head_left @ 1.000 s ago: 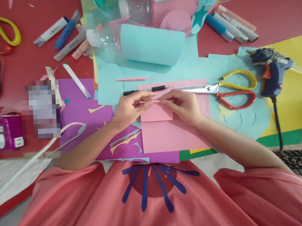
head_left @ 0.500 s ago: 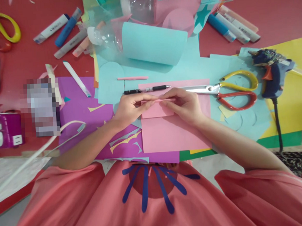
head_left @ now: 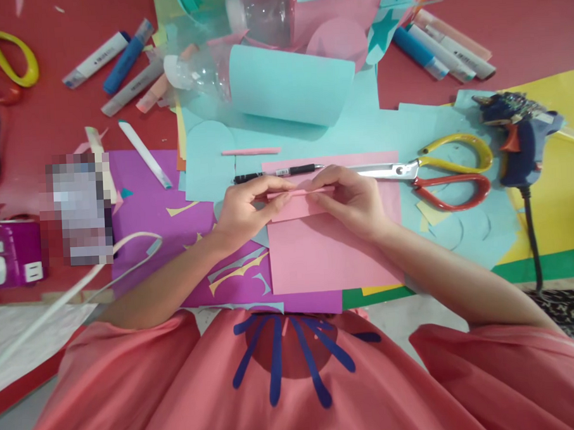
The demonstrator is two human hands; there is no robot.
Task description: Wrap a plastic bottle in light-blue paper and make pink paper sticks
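A small pink paper strip (head_left: 289,210), its top edge rolled or folded over, is pinched between both hands above a larger pink sheet (head_left: 337,263). My left hand (head_left: 246,207) grips its left part with thumb and fingers. At the right part, my right hand (head_left: 350,196) does the same. Just beyond the fingers lies a black pen (head_left: 294,171). Scissors (head_left: 403,170) with one yellow and one red handle rest right of my right hand. Farther up, a thin pink paper roll (head_left: 250,152) lies on light blue paper (head_left: 312,141).
A bottle wrapped in light blue paper (head_left: 291,85) lies behind the hands. Markers (head_left: 128,56) are at both sides. A glue gun (head_left: 524,141) lies at the right, a purple box (head_left: 20,252) at the left. A white cable (head_left: 76,291) crosses the lower left.
The fingers have shifted slightly along the pink strip, and its lower edge has risen a little and tilted. Both hands still hold it.
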